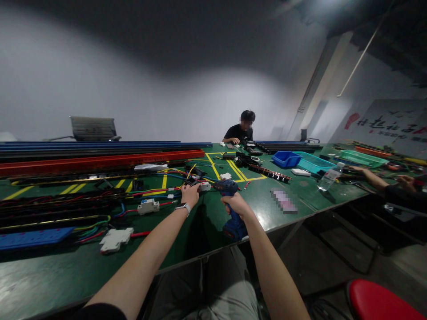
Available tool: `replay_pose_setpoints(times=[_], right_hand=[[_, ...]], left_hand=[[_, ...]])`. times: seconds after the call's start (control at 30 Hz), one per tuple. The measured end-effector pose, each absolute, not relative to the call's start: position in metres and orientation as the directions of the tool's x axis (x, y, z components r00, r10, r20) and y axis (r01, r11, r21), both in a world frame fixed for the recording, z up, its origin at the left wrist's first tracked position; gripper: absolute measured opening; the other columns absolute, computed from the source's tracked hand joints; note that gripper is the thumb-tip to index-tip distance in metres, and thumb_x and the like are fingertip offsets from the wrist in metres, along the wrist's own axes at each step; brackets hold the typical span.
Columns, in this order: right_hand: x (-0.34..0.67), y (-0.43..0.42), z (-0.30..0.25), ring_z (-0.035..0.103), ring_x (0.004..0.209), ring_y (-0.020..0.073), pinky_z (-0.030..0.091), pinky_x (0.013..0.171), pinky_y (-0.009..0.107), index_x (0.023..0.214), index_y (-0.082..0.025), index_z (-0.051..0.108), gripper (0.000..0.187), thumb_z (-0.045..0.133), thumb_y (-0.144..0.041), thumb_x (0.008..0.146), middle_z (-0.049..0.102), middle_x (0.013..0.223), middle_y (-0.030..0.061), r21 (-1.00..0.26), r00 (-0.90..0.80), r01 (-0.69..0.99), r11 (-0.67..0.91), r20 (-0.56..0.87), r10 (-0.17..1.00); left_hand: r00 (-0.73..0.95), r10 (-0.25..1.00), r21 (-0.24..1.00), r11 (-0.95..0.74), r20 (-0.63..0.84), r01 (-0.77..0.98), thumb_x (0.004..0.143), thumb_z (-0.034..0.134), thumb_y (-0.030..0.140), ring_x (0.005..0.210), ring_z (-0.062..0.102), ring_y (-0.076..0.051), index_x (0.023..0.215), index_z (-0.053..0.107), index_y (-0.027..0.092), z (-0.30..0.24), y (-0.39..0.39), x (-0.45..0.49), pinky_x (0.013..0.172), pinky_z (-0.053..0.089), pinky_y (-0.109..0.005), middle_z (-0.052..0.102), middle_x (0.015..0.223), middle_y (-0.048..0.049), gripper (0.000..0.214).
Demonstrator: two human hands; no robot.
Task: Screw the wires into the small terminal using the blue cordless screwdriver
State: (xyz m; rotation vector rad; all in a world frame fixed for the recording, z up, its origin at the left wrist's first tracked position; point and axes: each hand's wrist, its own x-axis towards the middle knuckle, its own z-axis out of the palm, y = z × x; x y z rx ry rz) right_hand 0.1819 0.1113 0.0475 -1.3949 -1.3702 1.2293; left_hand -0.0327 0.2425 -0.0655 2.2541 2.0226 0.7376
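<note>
My right hand (236,204) is wrapped round the grip of a blue cordless screwdriver (232,212), whose nose points left at a small white breaker (204,186). My left hand (190,193), with a white watch on the wrist, is closed on that breaker and a dark part beside it, holding them on the green table (43,275). Red, blue and yellow wires run from the breaker to the left.
Two more white breakers (148,206) (115,239) lie left of my hands. Long red and blue rails (100,161) span the far left. A person in black sits across the table. Blue bins (286,158), a plastic bottle (328,178) and another person's arms (373,178) are to the right. A red stool (376,300) stands by my knee.
</note>
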Motion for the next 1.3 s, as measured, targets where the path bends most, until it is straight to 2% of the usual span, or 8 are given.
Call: replay_pose_setpoints(times=[0.5, 0.83, 1.3], right_hand=[[0.1833, 0.1126, 0.0458, 0.046, 0.036, 0.0105, 0.036, 0.037, 0.021, 0.063, -0.019, 0.049, 0.015, 0.061, -0.024, 0.070, 0.046, 0.041, -0.0050, -0.969, -0.058, 0.233, -0.079, -0.095, 0.994], [0.1840, 0.1148, 0.0435, 0.047, 0.037, 0.0095, 0.038, 0.038, 0.021, 0.063, -0.019, 0.048, 0.016, 0.062, -0.022, 0.070, 0.047, 0.048, -0.0058, -0.978, -0.071, 0.203, -0.052, -0.068, 0.995], [0.1835, 0.1101, 0.0476, 0.045, 0.036, 0.0106, 0.037, 0.038, 0.021, 0.063, -0.020, 0.047, 0.015, 0.060, -0.022, 0.071, 0.046, 0.041, -0.0052, -0.973, -0.081, 0.215, -0.080, -0.099, 0.992]], left_hand=[[0.041, 0.935, 0.313, -0.159, 0.352, 0.937, 0.086, 0.047, 0.017, 0.108, 0.050, -0.027, 0.131, 0.061, 0.031, -0.0671, 0.2434, -0.0323, 0.102, 0.022, -0.044, 0.069, 0.117, -0.0066, 0.049], [0.054, 0.936, 0.305, -0.167, 0.348, 0.938, 0.087, 0.046, 0.017, 0.107, 0.051, -0.027, 0.134, 0.060, 0.031, -0.0635, 0.2404, -0.0310, 0.101, 0.021, -0.045, 0.070, 0.116, -0.0081, 0.051], [0.052, 0.930, 0.312, -0.174, 0.363, 0.934, 0.086, 0.046, 0.016, 0.109, 0.050, -0.028, 0.133, 0.059, 0.031, -0.0670, 0.2431, -0.0321, 0.102, 0.022, -0.045, 0.069, 0.118, -0.0069, 0.052]])
